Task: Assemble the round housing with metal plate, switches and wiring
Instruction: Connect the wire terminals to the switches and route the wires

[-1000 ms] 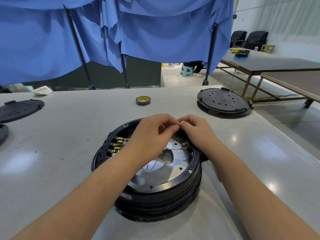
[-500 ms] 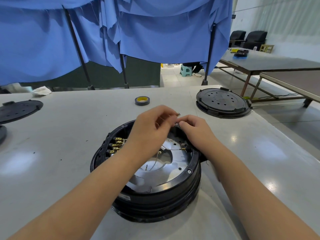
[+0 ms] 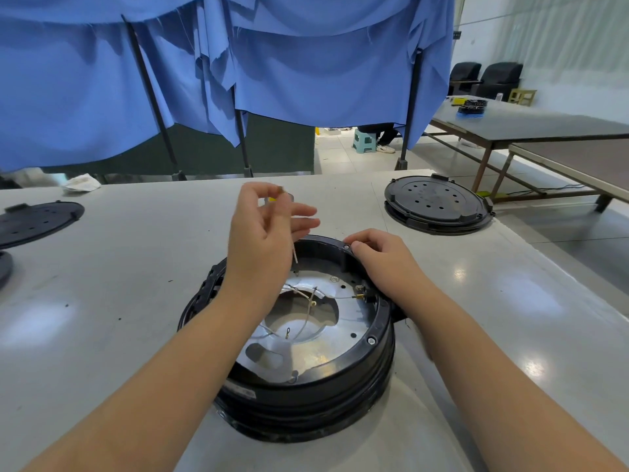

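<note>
From the head camera, your left hand (image 3: 263,229) is raised above the far side of the round housing (image 3: 292,338), thumb and forefinger pinching the top end of a thin wire (image 3: 295,255) with a small metal terminal at its tip, while the other fingers stretch out loosely toward the right. The wire hangs down from your pinch into the housing. Your right hand (image 3: 381,260) rests on the housing's far right rim, fingers curled down against the edge beside a small screw head; whether they pinch anything you cannot tell from here.

The housing sits on the grey table (image 3: 102,301) directly beneath and between your forearms. Inside it lies the shiny metal plate (image 3: 326,352) with a round opening in the middle, and more thin wires (image 3: 306,301) cross that opening below your left hand. Just under your right hand, brass connectors (image 3: 360,292) stand at the inner wall.

Beyond your right hand, well apart, lies a black perforated lid (image 3: 437,202). Far off to the side of your left arm lies another black lid (image 3: 37,221), and a crumpled white rag (image 3: 81,182) beyond it. Blue cloth (image 3: 238,63) hangs past the table's far edge.
</note>
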